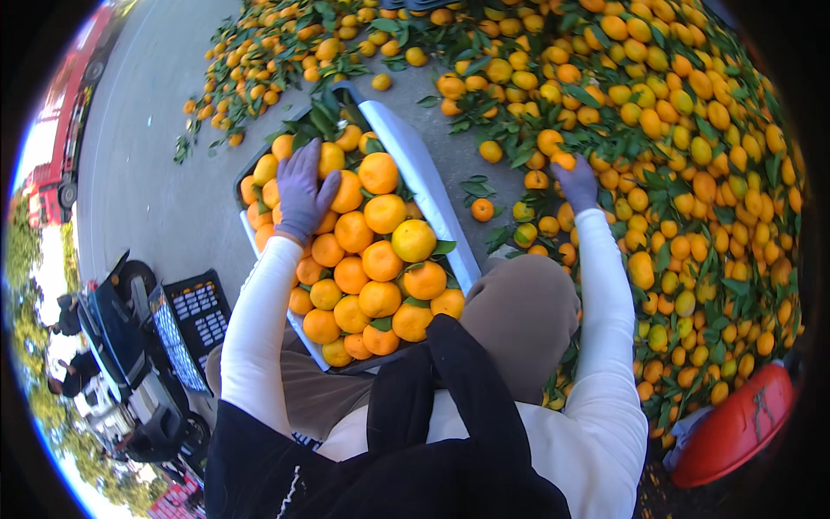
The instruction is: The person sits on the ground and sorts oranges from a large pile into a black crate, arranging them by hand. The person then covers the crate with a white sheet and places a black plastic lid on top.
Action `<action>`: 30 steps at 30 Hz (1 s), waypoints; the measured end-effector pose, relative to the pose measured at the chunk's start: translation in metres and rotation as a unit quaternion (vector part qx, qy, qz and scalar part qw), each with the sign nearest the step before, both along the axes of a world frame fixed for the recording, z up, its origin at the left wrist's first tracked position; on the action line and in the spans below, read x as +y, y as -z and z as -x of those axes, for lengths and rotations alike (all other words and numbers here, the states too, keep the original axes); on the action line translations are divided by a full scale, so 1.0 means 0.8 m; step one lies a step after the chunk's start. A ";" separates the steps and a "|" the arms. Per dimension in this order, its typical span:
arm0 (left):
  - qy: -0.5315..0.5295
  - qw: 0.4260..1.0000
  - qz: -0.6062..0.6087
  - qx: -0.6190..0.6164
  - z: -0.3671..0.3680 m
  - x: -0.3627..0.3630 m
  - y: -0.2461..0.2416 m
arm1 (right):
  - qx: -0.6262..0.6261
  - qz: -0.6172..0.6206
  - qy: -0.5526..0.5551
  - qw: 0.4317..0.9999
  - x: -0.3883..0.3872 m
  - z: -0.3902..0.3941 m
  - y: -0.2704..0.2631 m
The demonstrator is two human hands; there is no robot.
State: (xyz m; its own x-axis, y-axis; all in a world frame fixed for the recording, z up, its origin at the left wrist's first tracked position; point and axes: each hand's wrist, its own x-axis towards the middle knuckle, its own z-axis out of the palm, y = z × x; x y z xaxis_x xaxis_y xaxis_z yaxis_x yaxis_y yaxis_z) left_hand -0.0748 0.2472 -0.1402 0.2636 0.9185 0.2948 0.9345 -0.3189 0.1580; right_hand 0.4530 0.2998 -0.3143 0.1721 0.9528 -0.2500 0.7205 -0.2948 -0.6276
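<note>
My left hand (pixel 302 194), in a purple-grey glove, rests flat on the mandarins (pixel 353 231) heaped in a crate with a white liner (pixel 425 188). Its thumb stands apart from its fingers. A few green leaves show among this fruit, mostly at the crate's far end. My right hand (pixel 578 185), gloved alike, grips a single mandarin (pixel 563 159) at the near edge of a large loose pile of mandarins (pixel 700 149). The crate lies tilted in front of my bent legs, and fruit hides its floor.
More mandarins with leaves (pixel 266 71) lie scattered on the grey pavement (pixel 162 130). At left are an empty-looking black crate (pixel 194 318), a parked scooter (pixel 130 363) and people. A red truck (pixel 68 123) stands beyond. A red plastic basin (pixel 736 425) sits lower right.
</note>
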 end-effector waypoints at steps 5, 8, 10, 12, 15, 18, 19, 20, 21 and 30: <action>-0.022 1.000 0.017 -0.009 0.001 -0.003 0.001 | 0.334 -0.037 -0.055 0.940 0.034 0.115 -0.148; -0.029 0.999 0.011 -0.010 -0.001 -0.004 -0.002 | 0.319 -0.020 -0.316 0.893 0.063 0.229 -0.237; -0.027 0.999 0.007 -0.024 -0.002 -0.005 -0.005 | 0.283 0.039 -0.386 0.877 0.080 0.317 -0.269; -0.026 0.999 -0.009 -0.024 -0.003 -0.006 -0.007 | 0.017 0.007 -0.510 0.860 0.092 0.375 -0.287; -0.038 0.999 -0.011 -0.033 -0.001 -0.007 -0.007 | -0.222 -0.039 -0.563 0.795 0.102 0.417 -0.293; -0.042 0.998 -0.016 -0.044 0.001 -0.008 0.000 | -0.289 -0.073 -0.564 0.770 0.095 0.422 -0.285; -0.034 0.998 -0.024 -0.049 0.002 -0.007 0.003 | -0.298 -0.096 -0.558 0.769 0.092 0.420 -0.282; -0.032 0.998 -0.023 -0.049 0.003 -0.007 0.005 | -0.306 -0.134 -0.554 0.763 0.083 0.417 -0.276; -0.032 0.998 -0.033 -0.043 0.003 -0.006 0.008 | -0.299 -0.129 -0.550 0.769 0.077 0.415 -0.271; -0.025 1.000 -0.011 -0.005 -0.004 -0.003 0.001 | -0.039 -0.146 -0.495 0.856 0.081 0.382 -0.194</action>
State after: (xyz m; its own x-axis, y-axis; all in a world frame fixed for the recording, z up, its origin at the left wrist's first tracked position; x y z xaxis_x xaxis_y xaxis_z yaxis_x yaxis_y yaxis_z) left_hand -0.0720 0.2449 -0.1407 0.2153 0.9236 0.3171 0.9476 -0.2760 0.1607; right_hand 0.1474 0.3646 -0.1590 -0.7498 0.6616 -0.0005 0.5700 0.6456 -0.5082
